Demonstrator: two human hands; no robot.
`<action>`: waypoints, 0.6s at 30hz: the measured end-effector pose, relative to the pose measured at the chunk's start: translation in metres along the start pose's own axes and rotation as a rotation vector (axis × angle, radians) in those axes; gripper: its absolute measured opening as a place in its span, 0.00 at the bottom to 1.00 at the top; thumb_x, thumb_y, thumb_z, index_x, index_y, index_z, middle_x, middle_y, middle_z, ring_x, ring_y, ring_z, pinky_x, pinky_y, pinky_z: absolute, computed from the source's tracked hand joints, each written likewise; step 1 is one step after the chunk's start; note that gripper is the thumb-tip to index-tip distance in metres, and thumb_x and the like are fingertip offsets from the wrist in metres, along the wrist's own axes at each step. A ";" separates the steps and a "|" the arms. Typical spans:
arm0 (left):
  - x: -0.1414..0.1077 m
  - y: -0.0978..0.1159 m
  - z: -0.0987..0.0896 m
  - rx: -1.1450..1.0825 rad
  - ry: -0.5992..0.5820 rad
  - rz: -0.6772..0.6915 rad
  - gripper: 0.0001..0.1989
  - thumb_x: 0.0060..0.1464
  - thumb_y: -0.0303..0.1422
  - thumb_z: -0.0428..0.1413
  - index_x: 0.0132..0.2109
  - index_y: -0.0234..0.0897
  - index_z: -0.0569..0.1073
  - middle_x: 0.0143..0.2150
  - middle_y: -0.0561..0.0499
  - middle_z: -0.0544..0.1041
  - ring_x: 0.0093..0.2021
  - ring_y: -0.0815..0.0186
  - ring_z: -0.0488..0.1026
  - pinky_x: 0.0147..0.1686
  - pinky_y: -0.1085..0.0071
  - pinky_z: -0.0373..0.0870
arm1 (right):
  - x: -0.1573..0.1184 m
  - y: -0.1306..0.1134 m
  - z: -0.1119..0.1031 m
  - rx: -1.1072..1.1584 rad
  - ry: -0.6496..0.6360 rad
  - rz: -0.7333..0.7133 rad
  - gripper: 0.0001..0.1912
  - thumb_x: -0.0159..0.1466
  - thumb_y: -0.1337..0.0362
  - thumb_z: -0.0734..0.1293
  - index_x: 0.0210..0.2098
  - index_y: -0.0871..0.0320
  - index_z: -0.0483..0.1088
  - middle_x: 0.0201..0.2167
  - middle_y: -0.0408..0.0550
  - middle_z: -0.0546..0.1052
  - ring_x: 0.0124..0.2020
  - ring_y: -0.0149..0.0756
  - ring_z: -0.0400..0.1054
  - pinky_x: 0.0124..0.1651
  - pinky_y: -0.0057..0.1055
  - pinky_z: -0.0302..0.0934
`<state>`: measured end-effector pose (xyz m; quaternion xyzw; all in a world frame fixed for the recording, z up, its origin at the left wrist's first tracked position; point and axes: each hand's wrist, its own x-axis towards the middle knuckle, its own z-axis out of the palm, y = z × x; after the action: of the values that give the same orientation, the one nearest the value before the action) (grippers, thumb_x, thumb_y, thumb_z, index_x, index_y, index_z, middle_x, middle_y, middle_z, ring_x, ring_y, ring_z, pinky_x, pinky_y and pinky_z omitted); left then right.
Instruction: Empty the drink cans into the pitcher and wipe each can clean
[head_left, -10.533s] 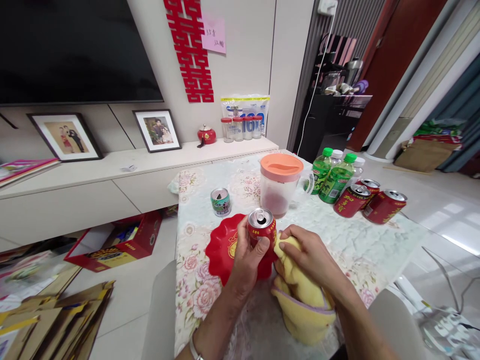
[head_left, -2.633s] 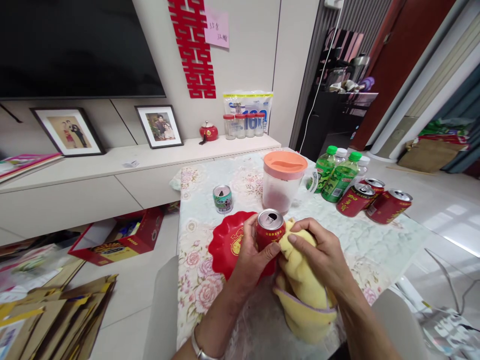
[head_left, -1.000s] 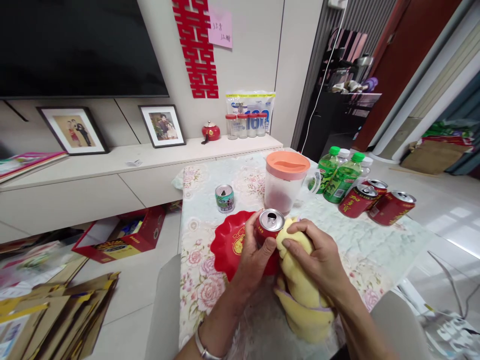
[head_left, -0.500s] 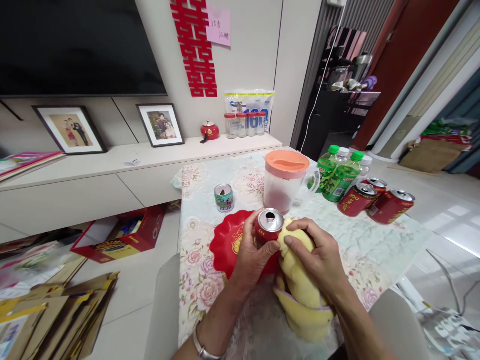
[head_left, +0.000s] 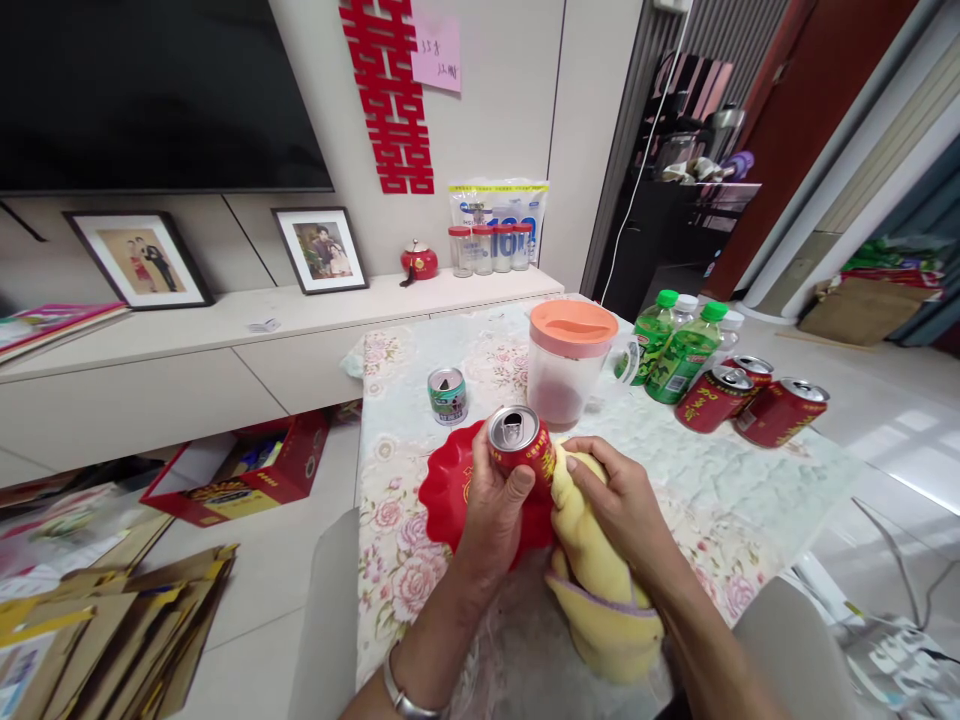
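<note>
L hand (head_left: 491, 520) grasped a red can (head_left: 532, 460) near ctr of frame, over a red scalloped dish (head_left: 444, 490). R hand (head_left: 611, 490) pinched a yellow cloth (head_left: 596, 550) vs. the can's side, cloth bunched toward btm ctr. Pitcher (head_left: 551, 385) w/ orange lid (head_left: 574, 320) stood R of ctr; 3 more red cans (head_left: 705, 408), mid-R.

Head-worn, facing forward, downward — table (head_left: 750, 480) close
</note>
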<state>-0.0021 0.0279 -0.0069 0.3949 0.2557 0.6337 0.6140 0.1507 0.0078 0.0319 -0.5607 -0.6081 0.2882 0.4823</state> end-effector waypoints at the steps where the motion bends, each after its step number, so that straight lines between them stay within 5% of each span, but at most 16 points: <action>1: 0.000 0.000 -0.001 0.013 0.008 0.004 0.34 0.53 0.49 0.66 0.61 0.47 0.65 0.63 0.45 0.74 0.63 0.49 0.72 0.63 0.52 0.69 | 0.000 0.001 0.001 -0.004 0.001 0.001 0.11 0.66 0.56 0.66 0.42 0.54 0.76 0.42 0.49 0.82 0.44 0.43 0.74 0.51 0.38 0.64; 10: -0.003 0.013 0.012 -0.043 0.047 -0.015 0.35 0.51 0.54 0.65 0.62 0.51 0.63 0.64 0.46 0.75 0.65 0.46 0.70 0.64 0.49 0.68 | 0.003 0.012 0.003 0.124 -0.030 0.110 0.13 0.66 0.55 0.67 0.42 0.55 0.79 0.42 0.49 0.84 0.45 0.44 0.75 0.50 0.39 0.67; 15: -0.002 0.018 0.017 -0.035 0.105 0.008 0.36 0.51 0.59 0.62 0.62 0.52 0.64 0.63 0.46 0.76 0.63 0.44 0.72 0.61 0.47 0.71 | -0.001 0.008 0.005 0.337 -0.137 0.169 0.22 0.70 0.48 0.64 0.53 0.56 0.77 0.46 0.51 0.83 0.49 0.45 0.77 0.49 0.39 0.70; 18: -0.001 0.019 0.016 -0.043 0.116 0.036 0.37 0.51 0.60 0.61 0.62 0.51 0.65 0.63 0.46 0.75 0.64 0.44 0.72 0.61 0.48 0.72 | -0.004 0.000 0.006 0.505 -0.237 0.235 0.25 0.64 0.52 0.73 0.57 0.55 0.75 0.52 0.50 0.82 0.52 0.46 0.76 0.51 0.39 0.70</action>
<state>0.0002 0.0219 0.0175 0.3487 0.2701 0.6717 0.5952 0.1452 0.0050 0.0288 -0.4519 -0.5004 0.5476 0.4955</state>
